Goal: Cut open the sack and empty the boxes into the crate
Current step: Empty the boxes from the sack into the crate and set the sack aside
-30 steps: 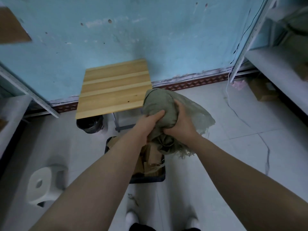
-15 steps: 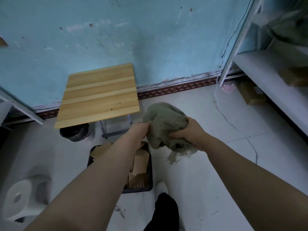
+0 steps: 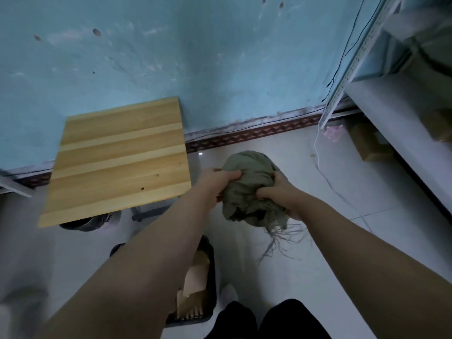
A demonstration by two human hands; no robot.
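Note:
A limp grey-green woven sack [image 3: 249,182] is bunched into a ball above the floor, frayed threads dangling from its lower edge. My left hand [image 3: 216,183] grips its left side and my right hand [image 3: 281,192] grips its right side, both closed on the fabric. Below my left forearm sits a black plastic crate [image 3: 211,285] on the floor, holding brown cardboard boxes [image 3: 195,280]. My arm hides most of the crate.
A small wooden-topped table [image 3: 117,162] stands against the blue wall at left, a dark bucket [image 3: 85,222] under it. White metal shelving [image 3: 401,133] runs along the right, with cardboard boxes [image 3: 367,145] beneath. My dark trouser legs [image 3: 266,319] are at the bottom.
Both hands have crumpled the sack into a tighter ball and carried it right, away from above the crate. My view has shifted right; a white stool at left has left the frame.

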